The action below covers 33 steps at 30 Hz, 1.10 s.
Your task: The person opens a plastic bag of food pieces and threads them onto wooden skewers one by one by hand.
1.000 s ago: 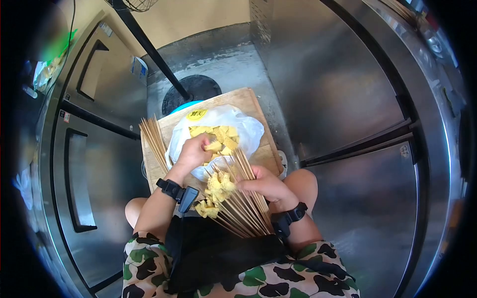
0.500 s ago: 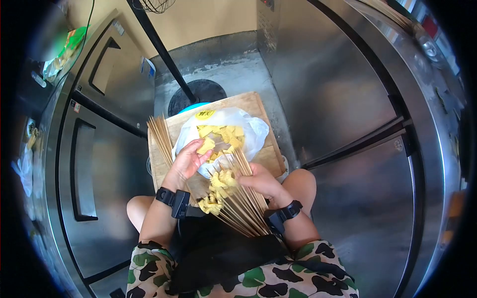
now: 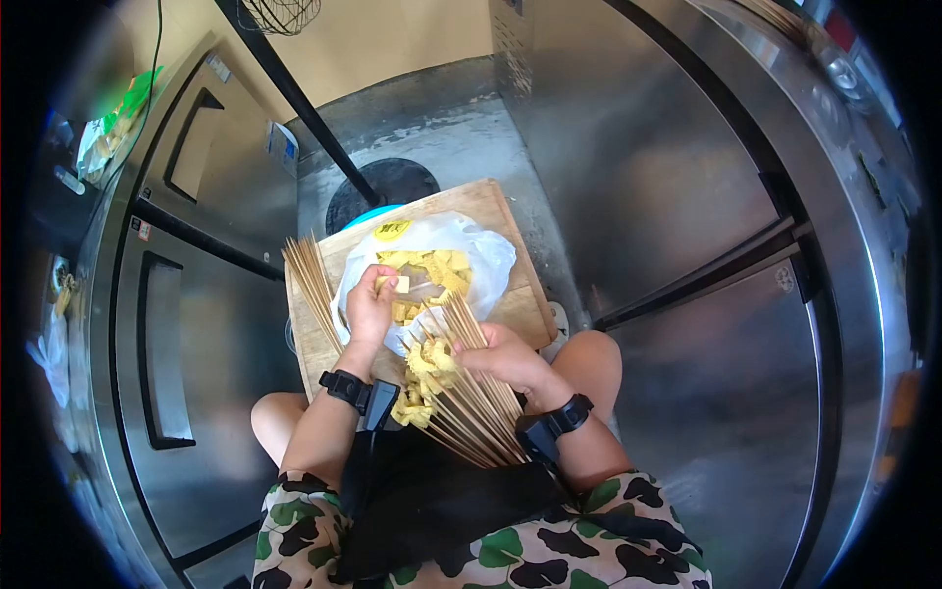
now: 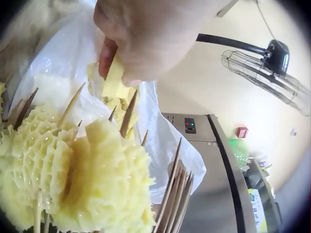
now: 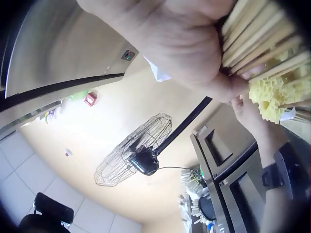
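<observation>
My left hand (image 3: 369, 312) pinches a yellow piece of honeycomb tripe (image 3: 400, 285) between thumb and fingers, above the open white plastic bag (image 3: 488, 247). More cut tripe (image 3: 449, 265) lies in the bag. A fanned bundle of bamboo skewers (image 3: 483, 398) is gripped in my right hand (image 3: 505, 358), pointed ends toward the bag. Several of these skewers carry folded tripe (image 3: 430, 363) near their tips. Up close in the left wrist view, the threaded tripe (image 4: 104, 177) shows its honeycomb surface, with sharp tips poking out above.
Under the bag is a wooden board (image 3: 525, 280), with bare skewers (image 3: 310, 280) along its left side. Steel fridges (image 3: 677, 147) stand on both sides. Behind the board are a black pole and its round base (image 3: 407, 177). A black apron (image 3: 432, 515) covers the lap.
My left hand has come up from the pieces in the bag with one piece of tripe and has turned it over. My right hand keeps its grip on the skewers.
</observation>
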Available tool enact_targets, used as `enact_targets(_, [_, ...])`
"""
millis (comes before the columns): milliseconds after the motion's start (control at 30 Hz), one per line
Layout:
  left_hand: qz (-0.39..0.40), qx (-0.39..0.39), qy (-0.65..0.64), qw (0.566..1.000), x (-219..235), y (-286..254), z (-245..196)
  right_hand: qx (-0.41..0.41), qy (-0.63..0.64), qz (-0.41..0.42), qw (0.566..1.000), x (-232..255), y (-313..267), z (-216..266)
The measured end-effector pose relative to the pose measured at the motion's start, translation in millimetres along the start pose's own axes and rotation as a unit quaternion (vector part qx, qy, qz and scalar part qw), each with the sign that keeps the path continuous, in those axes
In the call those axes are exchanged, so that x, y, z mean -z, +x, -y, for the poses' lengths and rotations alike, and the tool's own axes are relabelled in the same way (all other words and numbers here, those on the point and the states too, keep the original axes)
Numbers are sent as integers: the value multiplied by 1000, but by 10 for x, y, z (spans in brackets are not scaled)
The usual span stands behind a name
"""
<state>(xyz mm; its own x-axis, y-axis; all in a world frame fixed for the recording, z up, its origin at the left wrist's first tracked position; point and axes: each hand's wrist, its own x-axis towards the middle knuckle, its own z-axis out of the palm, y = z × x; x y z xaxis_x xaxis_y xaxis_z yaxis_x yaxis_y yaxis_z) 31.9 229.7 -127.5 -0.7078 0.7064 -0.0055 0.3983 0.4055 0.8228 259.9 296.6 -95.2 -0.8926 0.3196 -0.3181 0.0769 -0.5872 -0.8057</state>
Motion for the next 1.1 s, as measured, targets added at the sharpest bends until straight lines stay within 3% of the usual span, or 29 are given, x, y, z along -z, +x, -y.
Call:
enact_targets(100, [-30, -78, 14, 996, 4, 68, 65, -4, 7, -7, 1000, -15, -19, 27])
enact_targets(200, [22, -44, -168, 985, 62, 81, 19, -7, 16, -8, 1000, -28, -42, 75])
enact_targets(267, [45, 25, -264, 963, 130, 41, -53, -6, 24, -1, 1000, -24, -38, 71])
enact_targets(400, [92, 86, -475, 871, 254, -101, -203, -8, 12, 12, 1000, -7, -21, 47])
enact_targets(600, [128, 133, -518, 835, 431, -303, -369, 4, -7, 4, 1000, 11, -39, 32])
enact_targets(800, [163, 140, -480, 850, 513, -482, -640, -2, -6, 5, 1000, -15, -70, 91])
enact_targets(1000, [83, 70, -329, 938, 365, -477, -672, -3, -13, 30, 999, -78, -98, 150])
enact_targets(1100, [82, 50, -325, 941, 335, -489, -694, -5, -7, 32, 999, -59, -93, 139])
